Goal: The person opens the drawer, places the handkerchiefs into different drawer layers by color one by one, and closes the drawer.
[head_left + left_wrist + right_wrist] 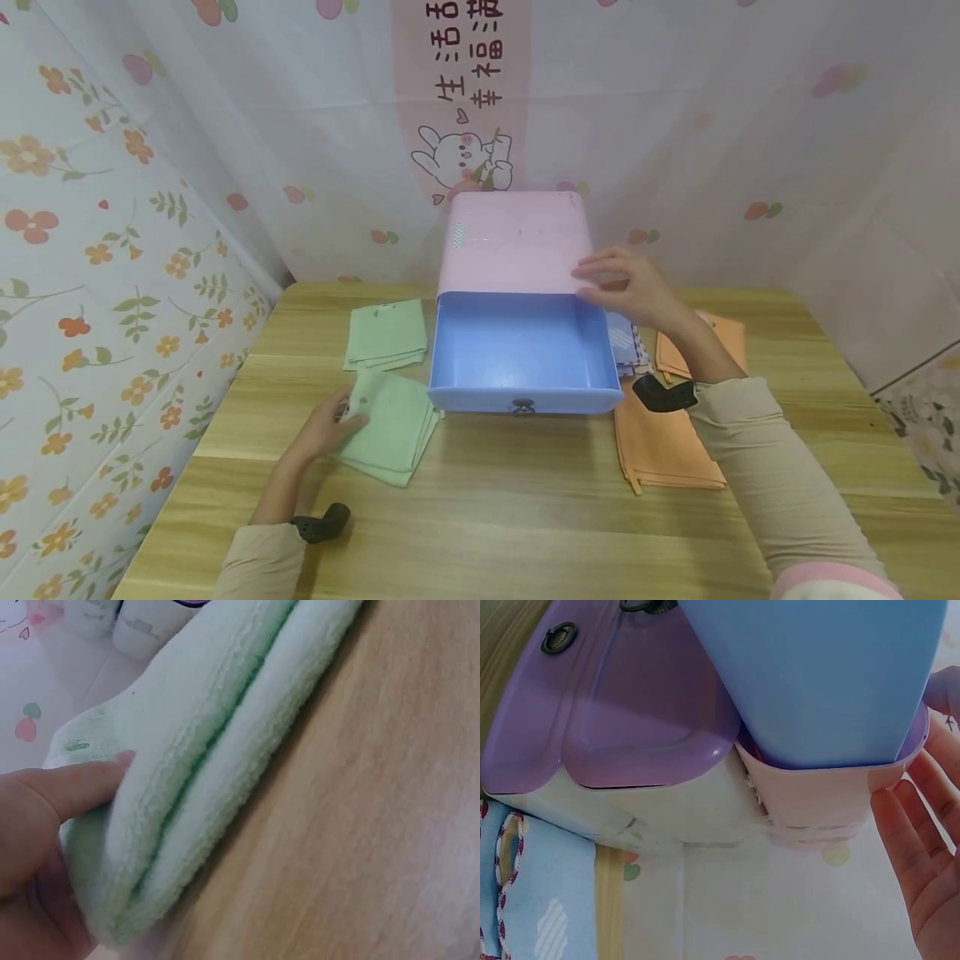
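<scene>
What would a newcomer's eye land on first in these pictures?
Probably the open blue drawer at the centre, jutting from its pink casing, whose right edge the right hand touches. Next come two folded green cloths to its left, the nearer pinched by the left hand, then orange cloths on the right.

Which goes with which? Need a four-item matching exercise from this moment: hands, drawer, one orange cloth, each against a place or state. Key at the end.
Column one
1. left hand
2. right hand
3. blue drawer
4. front orange cloth

Column two
A. pulled out from the pink casing
B. touching the pink casing's side
C. lying on the table, at the right in the head view
D. gripping the edge of the front green cloth

Pairs: 1-D, 2-B, 3-A, 4-C
</scene>
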A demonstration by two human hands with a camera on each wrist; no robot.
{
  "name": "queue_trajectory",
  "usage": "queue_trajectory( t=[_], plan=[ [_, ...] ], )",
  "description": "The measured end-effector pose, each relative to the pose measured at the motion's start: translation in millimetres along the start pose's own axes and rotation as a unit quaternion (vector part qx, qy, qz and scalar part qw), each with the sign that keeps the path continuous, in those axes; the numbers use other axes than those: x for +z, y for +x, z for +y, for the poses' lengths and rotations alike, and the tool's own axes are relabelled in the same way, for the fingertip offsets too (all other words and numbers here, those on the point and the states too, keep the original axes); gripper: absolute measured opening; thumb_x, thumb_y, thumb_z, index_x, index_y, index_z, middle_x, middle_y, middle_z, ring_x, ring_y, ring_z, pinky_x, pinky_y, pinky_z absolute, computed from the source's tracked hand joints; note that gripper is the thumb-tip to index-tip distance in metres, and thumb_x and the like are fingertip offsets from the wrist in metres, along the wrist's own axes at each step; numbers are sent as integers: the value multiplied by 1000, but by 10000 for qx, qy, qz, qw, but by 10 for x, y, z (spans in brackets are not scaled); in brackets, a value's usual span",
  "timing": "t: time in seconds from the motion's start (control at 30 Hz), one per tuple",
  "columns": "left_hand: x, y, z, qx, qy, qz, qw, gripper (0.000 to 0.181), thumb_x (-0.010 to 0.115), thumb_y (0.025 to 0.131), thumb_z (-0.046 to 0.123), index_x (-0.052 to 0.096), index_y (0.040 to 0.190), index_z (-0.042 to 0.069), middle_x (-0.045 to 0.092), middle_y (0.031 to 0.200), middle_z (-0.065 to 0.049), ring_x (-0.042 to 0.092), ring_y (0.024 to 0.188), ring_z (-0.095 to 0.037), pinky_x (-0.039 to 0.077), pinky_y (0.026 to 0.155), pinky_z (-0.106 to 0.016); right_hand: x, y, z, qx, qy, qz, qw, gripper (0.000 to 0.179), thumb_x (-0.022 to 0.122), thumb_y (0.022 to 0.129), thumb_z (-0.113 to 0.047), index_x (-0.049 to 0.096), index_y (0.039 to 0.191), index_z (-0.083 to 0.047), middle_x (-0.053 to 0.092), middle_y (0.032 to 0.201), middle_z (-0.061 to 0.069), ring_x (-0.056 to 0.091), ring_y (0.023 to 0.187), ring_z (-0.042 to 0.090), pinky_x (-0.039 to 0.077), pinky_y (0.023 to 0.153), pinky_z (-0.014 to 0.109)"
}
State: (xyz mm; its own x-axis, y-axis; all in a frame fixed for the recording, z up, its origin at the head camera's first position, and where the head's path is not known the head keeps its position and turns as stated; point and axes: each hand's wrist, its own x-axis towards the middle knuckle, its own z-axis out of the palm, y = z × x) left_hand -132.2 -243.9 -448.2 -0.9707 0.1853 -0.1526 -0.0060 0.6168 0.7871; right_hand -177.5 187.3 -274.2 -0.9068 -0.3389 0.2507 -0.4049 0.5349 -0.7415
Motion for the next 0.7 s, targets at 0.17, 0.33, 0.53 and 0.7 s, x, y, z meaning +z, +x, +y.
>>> queue_trajectory(
  t=[0.17, 0.33, 0.53, 0.7],
  plan=[
    [1, 4, -54, -133, -397, -28, 9991, 43, 61, 84, 16, 47, 118, -7, 55, 104, -25, 57, 86, -30, 51, 67, -33, 3, 9, 40, -26, -42, -8, 10000, 28, 64, 80, -2, 60, 106, 6, 51, 111, 16, 49, 104, 31, 47, 83, 45],
    [-1, 1, -68, -359, -704, -49, 9969, 32, 60, 84, 18, 54, 101, -8, 58, 83, -11, 55, 67, -16, 49, 57, -29, 16, 67, 274, -116, 59, 22, 9999, 30, 66, 78, -6, 61, 107, 1, 52, 113, 12, 47, 106, 26, 47, 83, 43],
    [10, -19, -53, -492, -1153, -23, 9921, 31, 57, 86, 18, 53, 103, -7, 58, 83, -12, 56, 68, -18, 50, 59, -31, 13, 72, 320, -159, 92, 29, 9998, 30, 67, 78, -9, 62, 107, 0, 52, 112, 11, 48, 105, 26, 47, 83, 44],
    [7, -46, -18, -604, -1633, -20, 9847, 37, 56, 87, 20, 47, 112, -6, 54, 94, -14, 55, 76, -18, 50, 66, -31, 7, 33, 146, -167, 50, 26, 9998, 29, 65, 79, -4, 60, 106, 5, 52, 112, 16, 47, 106, 29, 46, 84, 46]
  ],
)
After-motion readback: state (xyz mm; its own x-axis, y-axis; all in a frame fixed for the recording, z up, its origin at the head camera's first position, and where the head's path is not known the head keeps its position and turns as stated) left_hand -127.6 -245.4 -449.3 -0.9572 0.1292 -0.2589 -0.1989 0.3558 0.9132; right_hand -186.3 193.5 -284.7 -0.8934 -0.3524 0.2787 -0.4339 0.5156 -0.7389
